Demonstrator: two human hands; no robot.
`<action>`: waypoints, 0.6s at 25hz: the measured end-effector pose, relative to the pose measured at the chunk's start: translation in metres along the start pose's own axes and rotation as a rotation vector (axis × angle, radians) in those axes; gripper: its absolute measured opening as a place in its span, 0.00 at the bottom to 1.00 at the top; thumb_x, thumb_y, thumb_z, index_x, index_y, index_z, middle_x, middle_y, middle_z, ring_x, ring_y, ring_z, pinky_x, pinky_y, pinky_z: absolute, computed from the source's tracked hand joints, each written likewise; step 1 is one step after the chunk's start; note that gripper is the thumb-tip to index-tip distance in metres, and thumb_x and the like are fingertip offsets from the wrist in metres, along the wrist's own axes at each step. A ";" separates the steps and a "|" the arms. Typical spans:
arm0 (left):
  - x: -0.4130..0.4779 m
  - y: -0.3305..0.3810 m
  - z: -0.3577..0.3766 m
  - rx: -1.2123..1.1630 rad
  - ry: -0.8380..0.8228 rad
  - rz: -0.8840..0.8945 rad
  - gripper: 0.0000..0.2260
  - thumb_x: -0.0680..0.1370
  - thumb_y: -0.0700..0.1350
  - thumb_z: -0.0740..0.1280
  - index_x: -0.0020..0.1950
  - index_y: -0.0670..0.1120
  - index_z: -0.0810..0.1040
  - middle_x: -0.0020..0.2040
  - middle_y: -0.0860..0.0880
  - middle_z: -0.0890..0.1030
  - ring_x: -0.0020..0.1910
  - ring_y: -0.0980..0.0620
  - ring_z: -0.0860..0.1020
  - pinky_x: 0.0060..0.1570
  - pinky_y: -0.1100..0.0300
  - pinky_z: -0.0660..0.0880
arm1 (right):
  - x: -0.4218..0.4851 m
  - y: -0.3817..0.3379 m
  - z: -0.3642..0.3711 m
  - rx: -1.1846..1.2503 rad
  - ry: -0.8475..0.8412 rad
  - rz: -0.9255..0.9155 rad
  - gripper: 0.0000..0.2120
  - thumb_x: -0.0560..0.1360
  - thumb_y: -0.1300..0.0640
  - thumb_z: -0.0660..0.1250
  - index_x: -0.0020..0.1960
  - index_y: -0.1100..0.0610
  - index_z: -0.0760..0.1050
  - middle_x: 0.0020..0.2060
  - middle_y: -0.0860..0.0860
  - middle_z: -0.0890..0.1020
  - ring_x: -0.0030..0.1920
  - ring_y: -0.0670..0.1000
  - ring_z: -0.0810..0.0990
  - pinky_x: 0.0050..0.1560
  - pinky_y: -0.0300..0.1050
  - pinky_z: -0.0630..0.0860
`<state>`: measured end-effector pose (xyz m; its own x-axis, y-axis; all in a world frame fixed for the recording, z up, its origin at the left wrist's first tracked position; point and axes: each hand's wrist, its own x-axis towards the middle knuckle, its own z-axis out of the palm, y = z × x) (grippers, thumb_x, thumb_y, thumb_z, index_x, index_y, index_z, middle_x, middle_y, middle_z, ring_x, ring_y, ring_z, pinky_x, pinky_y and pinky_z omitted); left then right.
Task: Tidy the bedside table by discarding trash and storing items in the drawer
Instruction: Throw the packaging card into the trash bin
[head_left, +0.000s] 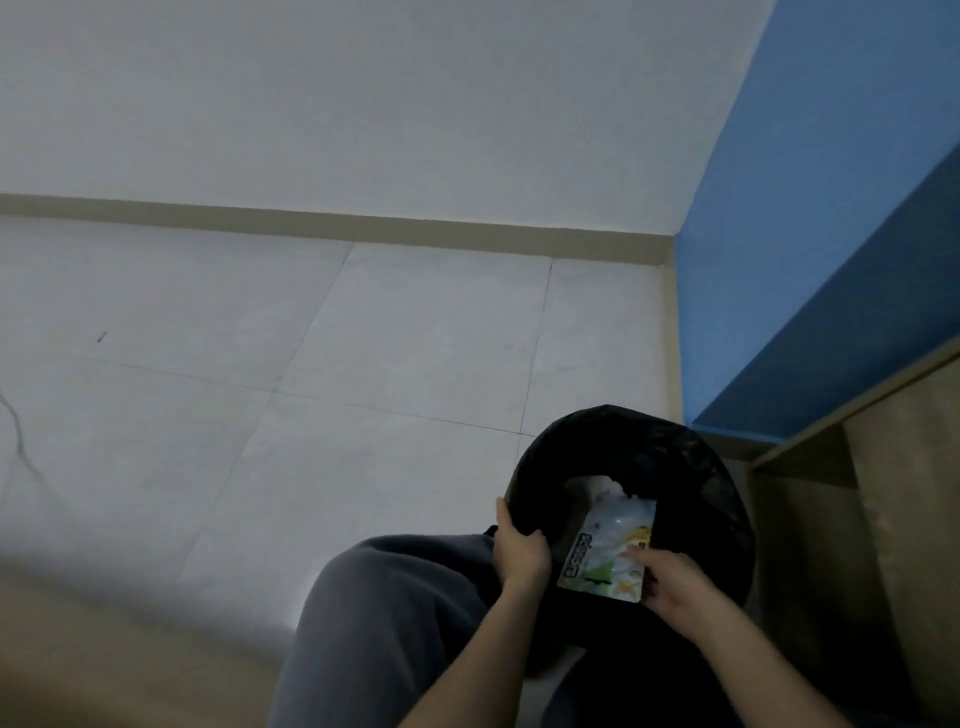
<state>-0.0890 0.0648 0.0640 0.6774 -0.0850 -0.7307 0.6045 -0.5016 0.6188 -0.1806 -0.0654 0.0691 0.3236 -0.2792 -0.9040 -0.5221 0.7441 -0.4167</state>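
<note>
The step in hand appears to be dropping a piece of trash, and it goes best if the bin (675, 434) is kept steady and the packet (605, 558) is let go only once it is well inside the rim. The left hand (521, 552) grips the bin's near-left rim, fingers curled over the edge, which braces the mouth. The right hand (675, 584) pinches the packet at its near end, thumb lying on the printed face; the fingers beneath are hidden. The packet hangs over the near part of the bin's mouth, tilted with its far end dipping inside. My advice would be to tip it further down and simply spread the thumb away, rather than toss it, since a light, flat pouch can glide and catch on the rim. The bin is round and lined with a black plastic bag, thin, glossy and wrinkled, likely to slip or sag if tugged. The packet is a flat, rectangular foil-like pouch, pale with green and yellow print, smooth and slightly shiny. Deep in the bin, beyond the packet, lies something white and crumpled (597, 486); what it is I cannot tell. A grey trouser leg (395, 597) of soft cloth sits left of the bin. Right of the bin stands a wooden unit (893, 519) with a matte grain, and beyond the bin stretch smooth pale floor tiles (363, 338).
</note>
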 end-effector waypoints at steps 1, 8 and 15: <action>0.003 0.001 0.001 -0.002 0.026 0.006 0.31 0.76 0.32 0.55 0.76 0.51 0.55 0.68 0.40 0.71 0.64 0.40 0.73 0.65 0.48 0.71 | 0.004 0.002 0.000 0.061 -0.014 0.014 0.08 0.76 0.68 0.58 0.55 0.66 0.70 0.40 0.60 0.78 0.40 0.57 0.76 0.36 0.44 0.80; 0.020 -0.009 0.020 -0.418 0.018 -0.128 0.29 0.76 0.36 0.64 0.75 0.47 0.59 0.68 0.41 0.70 0.65 0.40 0.72 0.68 0.47 0.68 | 0.005 0.008 -0.013 0.095 0.101 -0.071 0.16 0.77 0.69 0.55 0.64 0.64 0.66 0.55 0.63 0.76 0.41 0.58 0.77 0.37 0.46 0.78; 0.096 -0.104 0.079 -0.124 -0.004 -0.295 0.19 0.78 0.43 0.58 0.66 0.35 0.71 0.63 0.34 0.75 0.62 0.37 0.75 0.62 0.47 0.74 | -0.015 -0.028 -0.050 -0.474 0.770 -0.348 0.21 0.72 0.65 0.65 0.64 0.59 0.70 0.68 0.60 0.68 0.68 0.62 0.64 0.65 0.55 0.63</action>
<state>-0.1200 0.0405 -0.0936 0.4636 0.0449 -0.8849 0.8213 -0.3965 0.4101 -0.2107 -0.1125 0.0899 0.0026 -0.8842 -0.4671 -0.8133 0.2700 -0.5155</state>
